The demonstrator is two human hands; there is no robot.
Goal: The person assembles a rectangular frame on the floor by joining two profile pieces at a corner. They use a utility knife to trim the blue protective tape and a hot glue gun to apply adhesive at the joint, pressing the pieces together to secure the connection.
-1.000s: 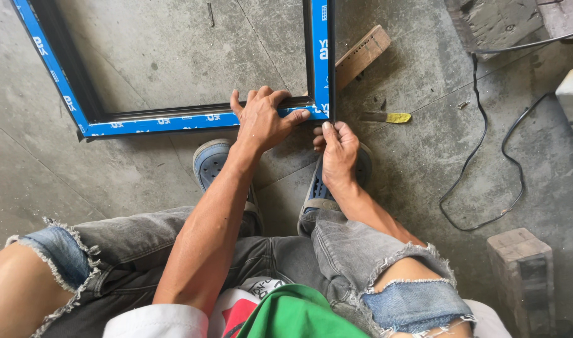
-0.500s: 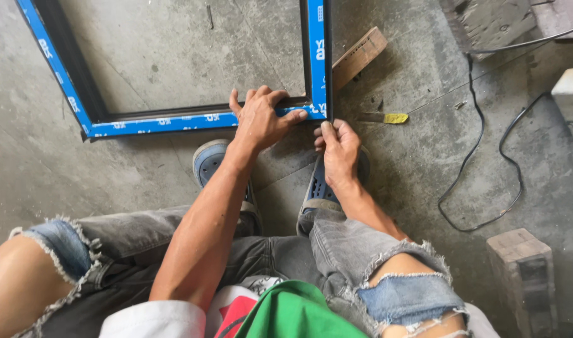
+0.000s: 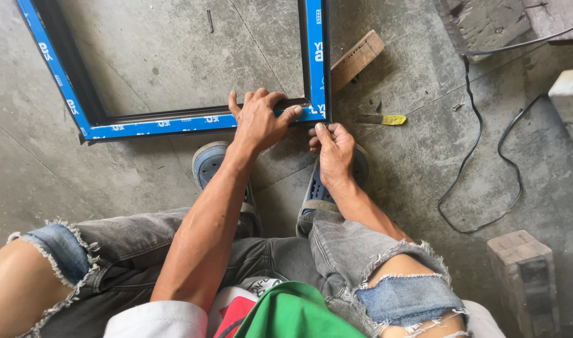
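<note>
A rectangular metal frame (image 3: 161,123) wrapped in blue protective film lies flat on the concrete floor. My left hand (image 3: 258,122) is clamped over its near rail, just left of the near right corner, with the thumb on the inner side. My right hand (image 3: 333,150) sits right below that corner. Its fingers are curled, with the tips pinching the frame's outer edge. Whether something small is between the fingers is hidden. I squat with both shoes (image 3: 211,166) just short of the frame.
A wooden block (image 3: 356,59) lies beside the frame's right rail. A yellow-handled tool (image 3: 382,119) rests right of the corner. A black cable (image 3: 480,156) loops across the floor at right, near a concrete brick (image 3: 527,269) and a white block (image 3: 571,94).
Both hands stay at the frame's corner with the same hold. Only the camera view has shifted slightly.
</note>
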